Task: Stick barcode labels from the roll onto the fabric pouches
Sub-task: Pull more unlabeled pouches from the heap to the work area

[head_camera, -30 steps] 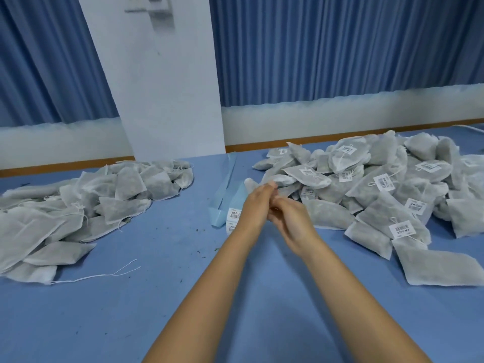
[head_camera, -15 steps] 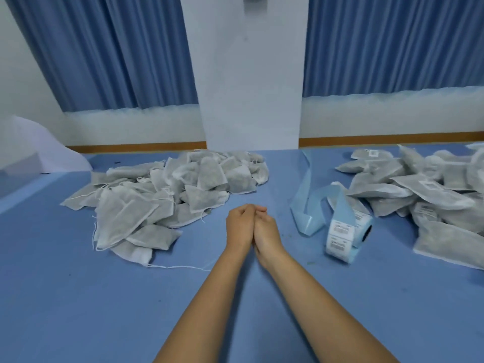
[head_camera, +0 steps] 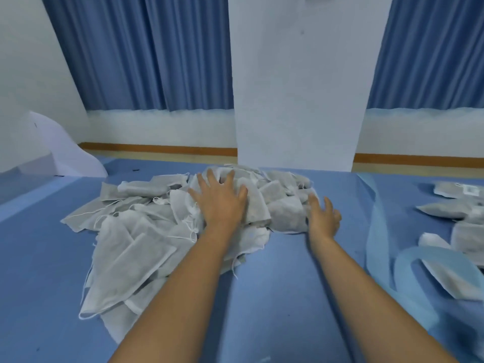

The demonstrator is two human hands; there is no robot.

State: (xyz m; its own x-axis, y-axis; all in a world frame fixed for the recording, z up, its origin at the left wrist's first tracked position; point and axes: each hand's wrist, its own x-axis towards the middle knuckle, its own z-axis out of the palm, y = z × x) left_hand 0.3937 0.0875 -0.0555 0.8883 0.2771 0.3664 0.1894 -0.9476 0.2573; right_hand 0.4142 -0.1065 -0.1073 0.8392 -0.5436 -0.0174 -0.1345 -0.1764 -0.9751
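Head view.
— State of the grips?
— Left grip (head_camera: 221,203) lies flat, fingers spread, on the unlabelled pouch pile (head_camera: 146,247). Right grip (head_camera: 323,216) has its fingers relaxed and apart, touching the pile's right edge. Neither holds anything.
— Advice?
— Separate one pouch, mind the loose drawstrings, and flatten it on the worktop (head_camera: 288,284) near the blue backing strip (head_camera: 377,231).
— Contents?
— Far pouches look filled, grey through the fabric; near ones lie flatter. Filling unidentifiable. Labelled pouches (head_camera: 450,191) lie well right.

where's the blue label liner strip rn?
Head view, right side: the blue liner strip trails just right of the right hand, between the unlabelled pouch pile and the labelled pouches at the right edge.
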